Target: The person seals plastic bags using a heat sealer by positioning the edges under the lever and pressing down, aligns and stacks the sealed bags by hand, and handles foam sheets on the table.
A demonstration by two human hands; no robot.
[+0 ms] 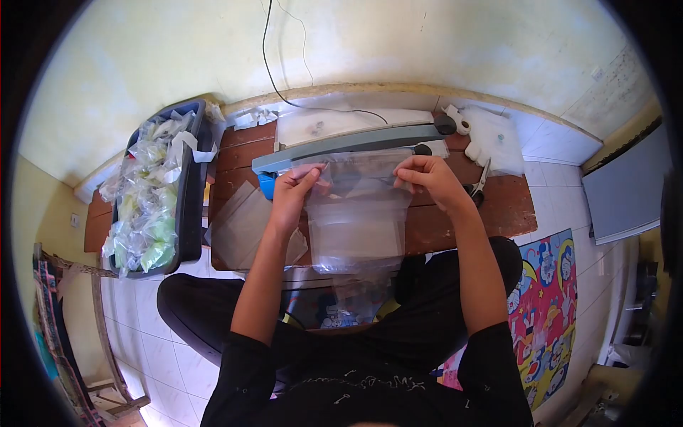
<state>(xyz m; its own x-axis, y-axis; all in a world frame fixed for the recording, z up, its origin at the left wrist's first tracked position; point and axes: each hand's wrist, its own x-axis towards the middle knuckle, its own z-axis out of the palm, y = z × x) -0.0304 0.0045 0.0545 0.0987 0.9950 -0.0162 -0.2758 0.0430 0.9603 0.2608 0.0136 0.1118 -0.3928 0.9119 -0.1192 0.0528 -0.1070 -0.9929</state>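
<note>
A clear plastic bag [359, 231] hangs between my two hands, stretched by its upper corners in front of a long grey-blue bag sealer [348, 146]. My left hand [299, 183] pinches the bag's left top corner, beside the sealer's blue end. On the opposite corner, the fingers of my right hand [421, 174] are closed in a pinch. The bag's lower part reaches over the table's front edge, above my lap. Left of it, a stack of flat clear bags [256, 228] lies on the brown wooden table [462, 226].
A dark crate [191, 206] heaped with filled plastic bags [149, 199] stands at the left. Scissors [482, 186] lie right of my right hand, near white plastic sheets [494, 139]. A black cable [269, 64] runs down the wall. A colourful mat [546, 306] covers floor at the right.
</note>
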